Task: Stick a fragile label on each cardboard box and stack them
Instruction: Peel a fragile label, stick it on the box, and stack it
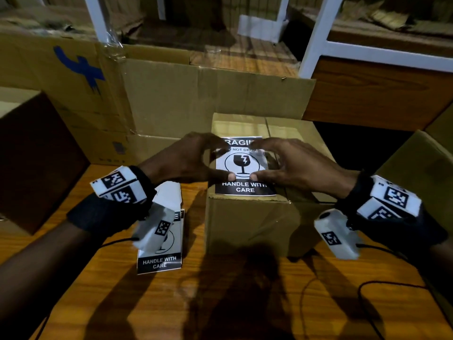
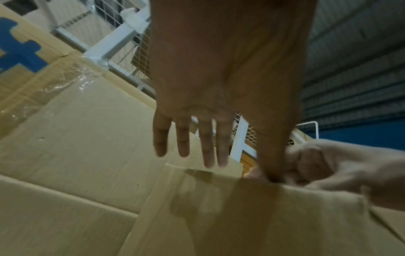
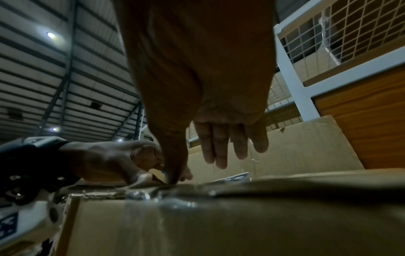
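Note:
A taped cardboard box (image 1: 250, 217) stands on the wooden table (image 1: 220, 303) in the head view. A black-and-white fragile label (image 1: 242, 168) lies on its top. My left hand (image 1: 193, 158) and right hand (image 1: 289, 160) meet over it, both thumbs pressing on the label just above "HANDLE WITH CARE". The fingers reach over the label's far end. In the left wrist view my left hand (image 2: 219, 86) has straight fingers and its thumb down on the box (image 2: 241, 216). The right wrist view shows my right hand (image 3: 208, 86) posed the same way on the box (image 3: 219, 225).
A pile of spare fragile labels (image 1: 159, 261) lies on the table left of the box, under my left wrist. Large cardboard boxes (image 1: 196, 99) stand behind, with more at the left (image 1: 29, 155) and right (image 1: 416, 173). A white rack frame (image 1: 316, 40) rises behind. Cables (image 1: 367, 285) trail at the right.

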Demonstrator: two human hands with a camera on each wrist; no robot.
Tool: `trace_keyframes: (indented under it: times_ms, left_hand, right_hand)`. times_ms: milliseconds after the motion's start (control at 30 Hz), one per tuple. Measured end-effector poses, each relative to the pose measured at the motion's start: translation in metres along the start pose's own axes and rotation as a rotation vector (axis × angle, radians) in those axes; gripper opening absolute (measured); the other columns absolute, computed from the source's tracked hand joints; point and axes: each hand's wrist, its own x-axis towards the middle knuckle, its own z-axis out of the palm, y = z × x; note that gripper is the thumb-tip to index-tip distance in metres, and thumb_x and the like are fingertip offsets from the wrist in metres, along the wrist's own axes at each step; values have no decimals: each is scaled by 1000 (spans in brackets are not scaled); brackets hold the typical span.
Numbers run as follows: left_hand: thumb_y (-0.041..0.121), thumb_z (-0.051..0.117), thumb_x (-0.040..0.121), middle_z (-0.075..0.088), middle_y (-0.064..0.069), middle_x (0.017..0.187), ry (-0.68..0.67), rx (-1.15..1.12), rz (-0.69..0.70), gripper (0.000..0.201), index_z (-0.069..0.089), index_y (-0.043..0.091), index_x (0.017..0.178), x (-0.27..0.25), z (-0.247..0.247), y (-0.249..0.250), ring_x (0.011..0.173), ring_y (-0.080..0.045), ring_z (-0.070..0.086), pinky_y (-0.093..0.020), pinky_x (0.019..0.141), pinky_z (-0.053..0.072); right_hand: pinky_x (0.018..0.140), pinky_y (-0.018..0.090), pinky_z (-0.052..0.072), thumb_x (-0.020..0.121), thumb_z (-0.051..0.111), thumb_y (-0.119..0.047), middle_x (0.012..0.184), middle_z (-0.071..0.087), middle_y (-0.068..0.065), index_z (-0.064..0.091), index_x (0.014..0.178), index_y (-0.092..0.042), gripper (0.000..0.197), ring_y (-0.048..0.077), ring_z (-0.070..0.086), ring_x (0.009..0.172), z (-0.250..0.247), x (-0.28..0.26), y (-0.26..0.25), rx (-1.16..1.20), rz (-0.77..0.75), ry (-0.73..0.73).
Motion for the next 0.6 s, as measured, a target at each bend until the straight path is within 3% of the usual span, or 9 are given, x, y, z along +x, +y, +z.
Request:
trace_keyframes:
  times_ms: [67, 133, 200, 267, 300, 367, 400, 500, 600]
  left_hand:
    - [52, 75, 76, 57, 11, 130, -94, -5, 8, 76, 51, 21, 141, 0, 0, 0, 118, -5, 51, -22, 102, 43]
    - [55, 70, 78, 47, 15, 137, -185, 20, -42, 89, 33, 25, 153, 1, -3, -3, 127, 1, 37, -10, 107, 27]
    - [73, 63, 71, 25, 20, 157, -299, 63, -115, 103, 15, 39, 156, 5, -5, -12, 146, -3, 12, -27, 121, 11]
    - [94, 54, 56, 2, 29, 160, -384, 132, -141, 119, 2, 50, 153, 8, -6, -20, 150, -7, -12, -45, 124, 1]
    - [99, 50, 50, -4, 32, 159, -408, 166, -137, 124, -2, 52, 152, 10, -7, -23, 149, -8, -17, -48, 123, -1]
    - [98, 48, 46, -11, 33, 158, -436, 219, -137, 127, -8, 52, 151, 13, -8, -23, 148, -9, -21, -52, 122, -4]
    - [97, 47, 45, -14, 33, 157, -442, 242, -136, 129, -10, 52, 151, 14, -9, -22, 147, -10, -22, -54, 121, -6]
    - [98, 43, 44, -19, 30, 157, -468, 340, -126, 130, -12, 50, 151, 19, -11, -16, 147, -12, -26, -59, 117, -13]
    - [97, 39, 55, -21, 26, 158, -484, 389, -101, 118, -9, 50, 152, 16, -12, -10, 146, -15, -30, -59, 116, -17]
  right_hand:
    - [86, 23, 44, 88, 66, -50, 147, 51, -8, 45, 146, -25, 67, 12, 56, 121, -4, 1, 2, 0, -19, -149]
    - [99, 25, 46, 86, 59, -56, 150, 46, -11, 39, 150, -25, 73, 6, 53, 121, -7, 2, 5, 47, -27, -278]
    - [96, 6, 39, 87, 58, -54, 150, 37, -16, 30, 154, -23, 79, -7, 43, 117, -9, 5, 10, 66, -17, -365]
    - [88, -7, 27, 89, 59, -55, 155, 22, -21, 16, 158, -25, 87, -12, 29, 121, -12, 9, 14, 45, 18, -436]
    - [94, -4, 23, 88, 59, -57, 157, 14, -23, 11, 159, -28, 91, -11, 22, 124, -14, 10, 16, 29, 39, -462]
    - [109, 11, 10, 86, 60, -61, 163, 0, -21, 5, 159, -31, 97, -10, 10, 130, -16, 11, 20, -18, 56, -496]
    - [110, 16, 4, 85, 59, -63, 164, -5, -19, 2, 159, -31, 99, -10, 5, 133, -18, 12, 21, -56, 57, -512]
    - [117, 28, 0, 82, 56, -69, 166, -13, -9, -7, 158, -26, 108, 5, -4, 150, -18, 17, 16, -171, 56, -549]
    - [124, 44, -4, 80, 42, -79, 165, -20, -3, -15, 157, -22, 111, 14, -13, 152, -10, 22, 7, -277, 15, -566]
